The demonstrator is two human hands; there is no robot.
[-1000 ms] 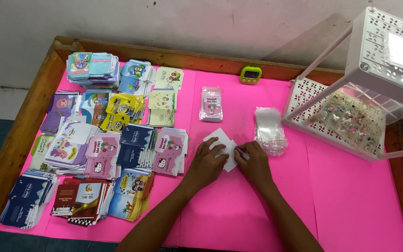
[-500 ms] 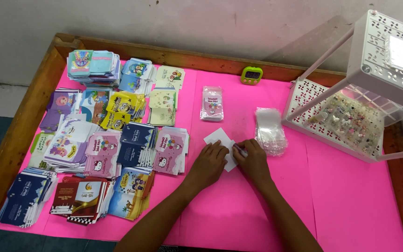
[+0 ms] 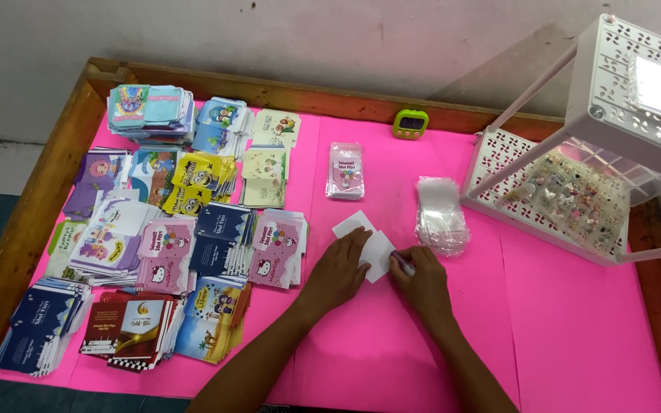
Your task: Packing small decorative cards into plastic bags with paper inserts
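A small white card (image 3: 366, 237) lies on the pink table cover (image 3: 575, 336) near the middle. My left hand (image 3: 340, 270) rests flat on the card's near-left part, pinning it down. My right hand (image 3: 421, 277) sits at the card's right edge, fingers closed around a thin pen-like object (image 3: 402, 261) whose tip touches the card. A stack of clear plastic sleeves (image 3: 439, 213) lies just beyond my right hand.
Several piles of colourful printed cards (image 3: 162, 245) fill the left half. One packed card bundle (image 3: 345, 170) lies ahead of the hands. A green timer (image 3: 410, 123) sits at the far edge. A white perforated rack (image 3: 575, 176) with small trinkets stands right. A wooden rim (image 3: 40, 199) frames the table.
Both hands stay on the white card with only slight shifts; the view has drifted a little. Nothing was picked up or released.
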